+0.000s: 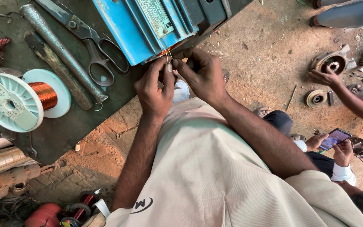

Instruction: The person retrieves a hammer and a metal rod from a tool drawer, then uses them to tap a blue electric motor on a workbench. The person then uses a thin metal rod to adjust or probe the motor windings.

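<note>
A blue electric motor (148,25) lies on a dark workbench (76,122), its end facing me. Thin copper wires (167,54) stick out of that end. My left hand (154,86) pinches these wires between thumb and fingers just below the motor. My right hand (202,71) meets it from the right, fingertips closed on the same wire ends. Both hands touch each other at the bench's edge.
On the bench lie a white spool of copper wire (19,98), scissors (93,46), a metal bar (61,50) and a dark file (43,52). Motor parts (332,63) sit on the dirt floor at right, where another person's hand (324,77) reaches; someone else holds a phone (335,138).
</note>
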The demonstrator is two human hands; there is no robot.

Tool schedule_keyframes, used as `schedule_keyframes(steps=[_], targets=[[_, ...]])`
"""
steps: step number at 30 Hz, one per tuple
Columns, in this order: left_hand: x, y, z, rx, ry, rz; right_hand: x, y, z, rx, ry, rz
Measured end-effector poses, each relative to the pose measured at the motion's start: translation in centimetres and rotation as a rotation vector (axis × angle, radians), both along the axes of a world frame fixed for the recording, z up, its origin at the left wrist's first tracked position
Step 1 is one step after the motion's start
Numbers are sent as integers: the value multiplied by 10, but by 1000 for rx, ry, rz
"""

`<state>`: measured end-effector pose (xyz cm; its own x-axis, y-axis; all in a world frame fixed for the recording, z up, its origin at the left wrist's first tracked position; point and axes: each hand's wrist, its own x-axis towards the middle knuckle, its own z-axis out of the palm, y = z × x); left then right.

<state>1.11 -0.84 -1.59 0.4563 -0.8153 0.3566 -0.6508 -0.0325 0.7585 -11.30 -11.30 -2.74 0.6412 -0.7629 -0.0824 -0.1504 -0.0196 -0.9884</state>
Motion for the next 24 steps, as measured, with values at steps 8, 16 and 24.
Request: schedule_keyframes(steps=[8, 16, 24], targets=[[0, 3, 0, 20, 24, -32, 2, -2, -2, 229, -144, 30], [1, 4, -2, -1, 43, -4, 7, 1, -4, 351, -199, 39], [-3, 0, -1, 0, -226, 52, 7, 2, -9, 337, -182, 87]])
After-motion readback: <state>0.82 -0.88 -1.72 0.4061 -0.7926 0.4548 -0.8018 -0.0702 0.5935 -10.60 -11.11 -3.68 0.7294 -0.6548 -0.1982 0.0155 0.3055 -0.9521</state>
